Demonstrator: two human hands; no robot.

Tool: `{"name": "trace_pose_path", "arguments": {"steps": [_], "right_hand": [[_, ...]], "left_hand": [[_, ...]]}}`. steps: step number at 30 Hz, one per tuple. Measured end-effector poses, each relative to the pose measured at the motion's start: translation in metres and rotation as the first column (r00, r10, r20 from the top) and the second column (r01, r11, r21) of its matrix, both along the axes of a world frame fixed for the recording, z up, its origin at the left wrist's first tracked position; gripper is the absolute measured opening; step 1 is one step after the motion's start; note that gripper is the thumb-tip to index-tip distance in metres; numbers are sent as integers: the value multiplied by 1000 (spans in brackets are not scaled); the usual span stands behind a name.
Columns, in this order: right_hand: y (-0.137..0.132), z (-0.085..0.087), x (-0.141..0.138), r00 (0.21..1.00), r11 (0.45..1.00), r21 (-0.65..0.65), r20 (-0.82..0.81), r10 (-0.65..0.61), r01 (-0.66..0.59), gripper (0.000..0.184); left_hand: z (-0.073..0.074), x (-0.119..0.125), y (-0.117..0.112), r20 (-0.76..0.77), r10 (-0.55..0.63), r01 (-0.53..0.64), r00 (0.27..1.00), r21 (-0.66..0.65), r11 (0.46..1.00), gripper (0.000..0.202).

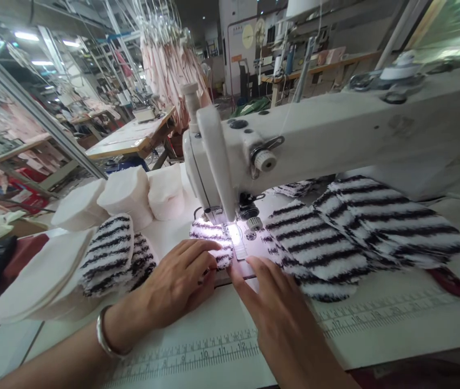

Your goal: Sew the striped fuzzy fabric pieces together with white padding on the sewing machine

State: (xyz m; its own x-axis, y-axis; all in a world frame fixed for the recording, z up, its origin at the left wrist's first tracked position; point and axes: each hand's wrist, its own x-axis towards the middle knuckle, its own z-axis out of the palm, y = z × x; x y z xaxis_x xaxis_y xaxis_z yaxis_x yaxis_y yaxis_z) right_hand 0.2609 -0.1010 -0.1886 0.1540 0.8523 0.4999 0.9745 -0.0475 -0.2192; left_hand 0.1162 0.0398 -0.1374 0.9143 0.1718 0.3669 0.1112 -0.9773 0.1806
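Note:
A small piece of black-and-white striped plush fabric (225, 254) lies under the needle area of a white sewing machine (213, 162), lit by its lamp. My left hand (177, 275) grips the near left part of this piece, its fingers bent over the fabric and partly hiding it. My right hand (274, 297) rests on the machine bed just right of the piece. Its thumb and forefinger are spread apart, the thumb tip close to the fabric's near edge, and nothing shows between them. Whether that thumb touches the fabric I cannot tell.
Striped plush pieces (314, 248) are piled at the right, beside a dark red object (451, 282). At the left stand stacks of white fabric pieces (126, 194) and more striped pieces (110, 251). A printed ruler (197, 356) runs along the table's front. Pink garments (168, 75) hang behind.

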Motion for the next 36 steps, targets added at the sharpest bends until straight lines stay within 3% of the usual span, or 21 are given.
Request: {"name": "trace_pose_path", "arguments": {"steps": [5, 9, 16, 23, 29, 36], "right_hand": [[5, -1, 2, 1000, 999, -43, -12, -2, 1, 59], [3, -3, 5, 1000, 999, -31, -11, -7, 7, 58], [-6, -2, 14, 991, 999, 41, -127, 32, -27, 58], [-4, -3, 0, 991, 999, -15, 126, 46, -45, 64], [4, -7, -3, 983, 998, 58, 182, -6, -4, 46], [17, -3, 9, 969, 999, 21, 246, 35, -42, 46]], "left_hand": [[5, 2, 1, -90, -85, 86, 992, 10, 996, 8], [-3, -1, -7, -111, -56, 57, 992, 7, 998, 5], [-14, -8, -10, -104, -49, 43, 993, -62, 997, 33], [-14, -9, -10, -119, -48, 35, 992, -110, 993, 34], [-10, -12, -6, -157, -82, 55, 984, -169, 984, 32], [-9, -3, 1, -147, -59, 34, 987, -165, 986, 30]]}}
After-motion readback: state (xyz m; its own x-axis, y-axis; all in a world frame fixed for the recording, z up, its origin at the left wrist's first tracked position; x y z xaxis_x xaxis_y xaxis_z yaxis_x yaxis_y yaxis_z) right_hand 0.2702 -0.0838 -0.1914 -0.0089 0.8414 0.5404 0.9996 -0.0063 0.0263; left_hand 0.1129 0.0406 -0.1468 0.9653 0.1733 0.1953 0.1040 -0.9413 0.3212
